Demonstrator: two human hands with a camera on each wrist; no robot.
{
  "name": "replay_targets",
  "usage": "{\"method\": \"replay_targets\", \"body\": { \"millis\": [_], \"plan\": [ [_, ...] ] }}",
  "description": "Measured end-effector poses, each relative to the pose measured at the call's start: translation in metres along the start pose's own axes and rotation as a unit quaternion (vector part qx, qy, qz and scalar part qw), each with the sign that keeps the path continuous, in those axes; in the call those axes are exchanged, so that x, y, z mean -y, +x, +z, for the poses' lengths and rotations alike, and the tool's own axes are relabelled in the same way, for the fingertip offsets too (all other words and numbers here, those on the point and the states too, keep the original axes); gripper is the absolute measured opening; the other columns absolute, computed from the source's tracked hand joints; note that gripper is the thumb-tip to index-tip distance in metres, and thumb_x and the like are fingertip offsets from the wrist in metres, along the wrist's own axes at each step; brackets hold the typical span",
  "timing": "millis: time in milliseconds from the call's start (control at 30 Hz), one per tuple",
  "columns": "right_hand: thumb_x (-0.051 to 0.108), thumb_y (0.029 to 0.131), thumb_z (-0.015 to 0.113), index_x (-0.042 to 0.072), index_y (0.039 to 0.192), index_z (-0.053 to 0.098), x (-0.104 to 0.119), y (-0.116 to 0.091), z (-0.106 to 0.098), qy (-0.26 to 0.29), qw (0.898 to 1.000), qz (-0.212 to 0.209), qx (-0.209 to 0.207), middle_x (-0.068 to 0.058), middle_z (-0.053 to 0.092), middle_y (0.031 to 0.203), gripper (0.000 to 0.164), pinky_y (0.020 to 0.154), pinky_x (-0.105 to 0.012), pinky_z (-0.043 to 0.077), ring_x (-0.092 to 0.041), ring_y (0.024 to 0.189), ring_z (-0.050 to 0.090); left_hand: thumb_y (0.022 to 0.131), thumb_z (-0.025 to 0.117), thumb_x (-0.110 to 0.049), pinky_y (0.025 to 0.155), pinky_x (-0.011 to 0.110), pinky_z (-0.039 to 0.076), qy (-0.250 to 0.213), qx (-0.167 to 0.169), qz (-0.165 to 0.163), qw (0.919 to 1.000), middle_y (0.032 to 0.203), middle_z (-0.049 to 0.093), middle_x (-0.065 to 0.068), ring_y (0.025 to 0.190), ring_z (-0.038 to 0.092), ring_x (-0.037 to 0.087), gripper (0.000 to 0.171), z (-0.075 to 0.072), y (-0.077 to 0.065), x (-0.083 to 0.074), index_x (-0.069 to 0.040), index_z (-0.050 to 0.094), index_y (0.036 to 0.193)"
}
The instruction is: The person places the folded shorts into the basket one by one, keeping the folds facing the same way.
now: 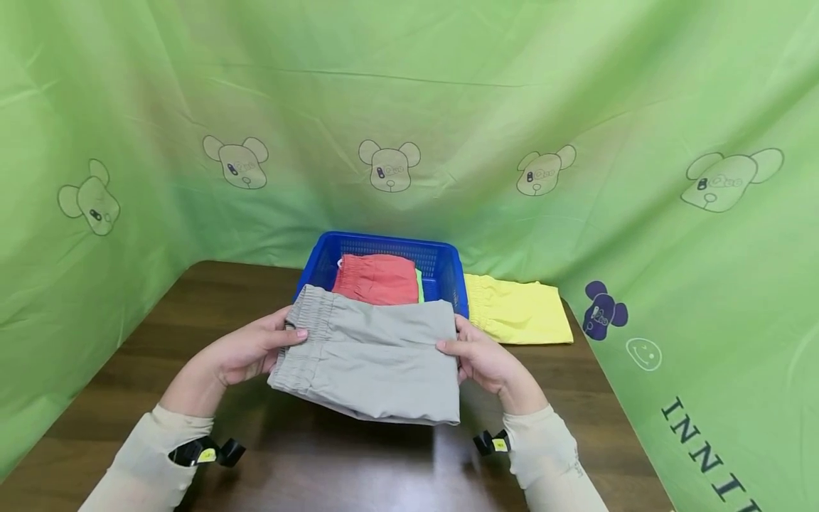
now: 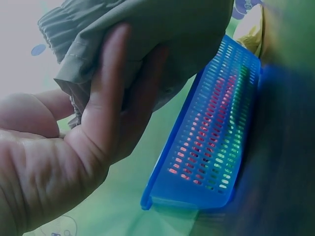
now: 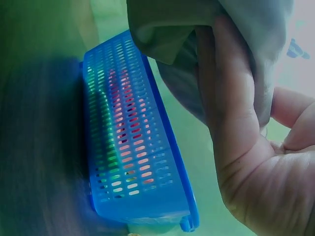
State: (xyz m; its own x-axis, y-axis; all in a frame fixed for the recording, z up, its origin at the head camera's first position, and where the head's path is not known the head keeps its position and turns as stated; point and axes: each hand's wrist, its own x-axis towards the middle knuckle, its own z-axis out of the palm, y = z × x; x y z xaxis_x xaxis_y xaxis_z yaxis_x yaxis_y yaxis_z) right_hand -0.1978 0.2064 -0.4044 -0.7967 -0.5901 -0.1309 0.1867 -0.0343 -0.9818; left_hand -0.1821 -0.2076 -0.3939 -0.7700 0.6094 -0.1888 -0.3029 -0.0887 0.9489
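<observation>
Head view, frame centre: left hand (image 1: 256, 348) and right hand (image 1: 485, 357) pinch 1 grey garment (image 1: 380, 363), hiding the near side of the blue basket (image 1: 443, 263).

The worktop (image 1: 160, 327) is of dark brown wood grain and shows a shine at its near part. Near its far edge stands a blue basket (image 1: 409, 247); just right of it, a folded yellow garment (image 1: 521, 309) lies flat.

Rm to pass L of blue basket (image 1: 397, 246), over tbl (image 1: 243, 295) — gray cloth (image 1: 380, 359) blocks front, yellow cloth (image 1: 521, 313) R.
</observation>
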Motion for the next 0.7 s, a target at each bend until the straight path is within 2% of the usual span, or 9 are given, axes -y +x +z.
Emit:
{"method": "replay_targets", "body": {
  "millis": [233,467,700],
  "plan": [
    [0.008,0.106,0.049,0.005,0.145,0.027,-0.001,0.002,-0.001,-0.002,0.999,-0.004,-0.034,-0.004,0.075,0.102,0.046,0.062,-0.039,0.062,-0.019,0.082,0.076,0.109,0.048,-0.016,0.087,0.054,0.059,-0.01,-0.005,0.014,0.9998,0.124,0.069,0.008,0.107,0.072,0.029,0.064,-0.001,0.01,0.003,-0.014,0.01,0.16],
    [0.007,0.105,0.05,0.008,0.145,0.031,0.002,0.015,-0.004,0.02,0.998,-0.007,-0.065,-0.003,0.075,0.1,0.044,0.066,-0.038,0.063,-0.018,0.082,0.076,0.109,0.05,-0.015,0.082,0.051,0.061,-0.03,-0.05,0.014,0.9982,0.116,0.073,0.007,0.098,0.075,0.026,0.057,-0.006,0.021,0.003,-0.017,0.02,0.157],
    [0.006,0.106,0.048,0.008,0.145,0.032,0.009,0.024,-0.012,0.024,0.997,-0.015,-0.077,-0.004,0.074,0.101,0.042,0.064,-0.038,0.063,-0.018,0.081,0.076,0.109,0.049,-0.015,0.081,0.048,0.062,-0.043,-0.067,0.013,0.9967,0.114,0.073,0.005,0.097,0.075,0.025,0.053,-0.01,0.033,-0.003,-0.02,0.025,0.155]
  ]
}}
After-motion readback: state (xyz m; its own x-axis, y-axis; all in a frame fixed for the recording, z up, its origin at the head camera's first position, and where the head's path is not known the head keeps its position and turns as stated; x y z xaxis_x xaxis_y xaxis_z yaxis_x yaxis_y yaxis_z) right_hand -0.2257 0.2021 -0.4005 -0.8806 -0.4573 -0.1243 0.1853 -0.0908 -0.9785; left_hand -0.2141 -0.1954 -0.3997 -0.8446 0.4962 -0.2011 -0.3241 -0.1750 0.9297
